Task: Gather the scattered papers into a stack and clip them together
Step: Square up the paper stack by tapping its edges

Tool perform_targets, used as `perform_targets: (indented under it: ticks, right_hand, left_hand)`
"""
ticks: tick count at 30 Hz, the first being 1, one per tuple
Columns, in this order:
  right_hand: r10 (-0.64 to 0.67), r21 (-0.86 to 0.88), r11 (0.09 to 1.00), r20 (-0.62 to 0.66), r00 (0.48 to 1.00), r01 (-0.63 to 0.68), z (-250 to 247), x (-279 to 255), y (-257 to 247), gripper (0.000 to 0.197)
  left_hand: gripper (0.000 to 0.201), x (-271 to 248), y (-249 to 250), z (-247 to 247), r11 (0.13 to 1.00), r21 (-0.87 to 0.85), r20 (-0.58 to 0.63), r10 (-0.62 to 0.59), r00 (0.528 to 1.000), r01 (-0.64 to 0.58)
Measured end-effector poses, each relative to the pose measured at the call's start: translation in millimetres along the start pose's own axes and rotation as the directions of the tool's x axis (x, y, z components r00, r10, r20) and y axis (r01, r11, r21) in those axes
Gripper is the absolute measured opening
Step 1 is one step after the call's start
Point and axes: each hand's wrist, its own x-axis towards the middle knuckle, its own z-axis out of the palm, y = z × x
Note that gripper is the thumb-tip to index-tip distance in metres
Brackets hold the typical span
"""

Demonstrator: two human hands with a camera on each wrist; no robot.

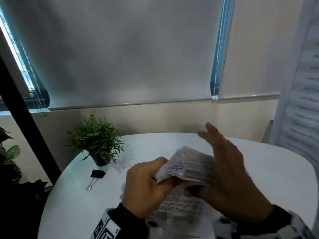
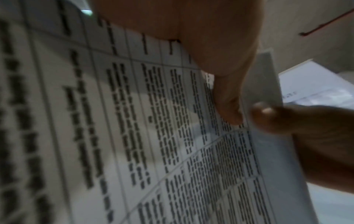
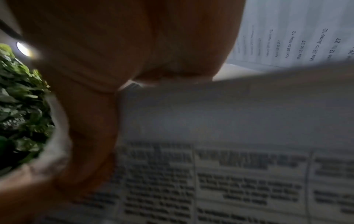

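I hold a stack of printed papers on edge above the white round table. My left hand grips the stack's left end, thumb on the near face. My right hand lies against the right end with straight, spread fingers that are blurred; its thumb sits under the stack. The left wrist view shows the printed tables on the papers close up, and the right wrist view shows the same papers. One more printed sheet lies flat on the table beneath my hands. A black binder clip rests on the table to the left, untouched.
A small potted plant stands at the table's far left, just behind the clip. Leafy plants and a black post crowd the left side. A tall printed banner hangs at the right. A window blind covers the wall behind.
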Motion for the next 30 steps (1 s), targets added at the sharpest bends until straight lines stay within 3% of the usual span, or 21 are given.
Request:
perform_targets:
  ticks: [2, 4, 8, 9, 11, 14, 16, 17, 19, 20, 22, 25, 27, 30]
  right_hand:
    - [-0.014, 0.136, 0.991, 0.075, 0.997, 0.004, -1, 2, -3, 0.094]
    - [-0.023, 0.220, 0.975, 0.048, 0.999, 0.012, -5, -2, -1, 0.049]
    - [0.088, 0.380, 0.925, -0.146, 0.985, -0.027, -16, -12, -8, 0.021]
    - [0.121, 0.430, 0.902, -0.172, 0.978, -0.036, -19, -14, -3, 0.020]
    - [0.204, 0.518, 0.851, -0.164, 0.965, -0.091, -22, -16, 7, 0.042]
    - [0.300, 0.596, 0.790, -0.171, 0.938, -0.145, -17, -19, 12, 0.052]
    - [0.358, 0.655, 0.738, -0.173, 0.918, -0.164, -5, -23, 19, 0.054]
    - [0.404, 0.701, 0.691, -0.170, 0.899, -0.178, 0, -25, 22, 0.052]
    - [0.507, 0.789, 0.574, -0.135, 0.851, -0.217, 7, -27, 26, 0.040]
    - [0.526, 0.815, 0.536, -0.119, 0.842, -0.219, 8, -27, 25, 0.034]
    - [0.511, 0.822, 0.528, -0.108, 0.853, -0.213, 9, -25, 23, 0.036]
    - [0.482, 0.819, 0.548, -0.141, 0.865, -0.171, 14, -24, 31, 0.022]
    - [0.454, 0.803, 0.566, -0.114, 0.884, -0.187, 20, -24, 38, 0.029]
    - [0.490, 0.783, 0.550, -0.021, 0.871, -0.290, 33, -32, 54, 0.067]
  left_hand:
    - [0.030, 3, 11, -1, 0.986, 0.129, 0.072, 0.098, 0.993, -0.107]
    - [0.029, 4, 12, -3, 0.972, 0.167, 0.122, 0.147, 0.982, -0.166]
    - [0.034, 4, 2, -24, 0.995, 0.094, 0.206, 0.009, 0.978, -0.029]
    - [0.033, 4, -2, -31, 0.996, 0.087, 0.192, -0.036, 0.981, 0.020]
    - [0.038, 5, -8, -45, 0.995, 0.022, 0.140, -0.102, 0.985, 0.100]
    - [0.045, 2, -11, -49, 0.950, -0.208, -0.010, -0.238, 0.971, 0.231]
    - [0.050, -4, -10, -41, 0.865, -0.415, -0.141, -0.368, 0.919, 0.283]
    - [0.064, -8, -10, -34, 0.801, -0.513, -0.150, -0.437, 0.887, 0.308]
    - [0.088, -17, -11, -20, 0.646, -0.674, -0.059, -0.531, 0.845, 0.358]
    - [0.087, -18, -7, -17, 0.597, -0.708, -0.006, -0.539, 0.842, 0.378]
    - [0.068, -15, -5, -14, 0.632, -0.674, 0.030, -0.493, 0.869, 0.382]
    - [0.047, -8, -9, -14, 0.722, -0.591, -0.039, -0.471, 0.881, 0.360]
    - [0.053, -6, -20, -12, 0.752, -0.551, -0.066, -0.471, 0.880, 0.361]
    - [0.071, -14, -40, -1, 0.742, -0.528, -0.001, -0.487, 0.873, 0.413]
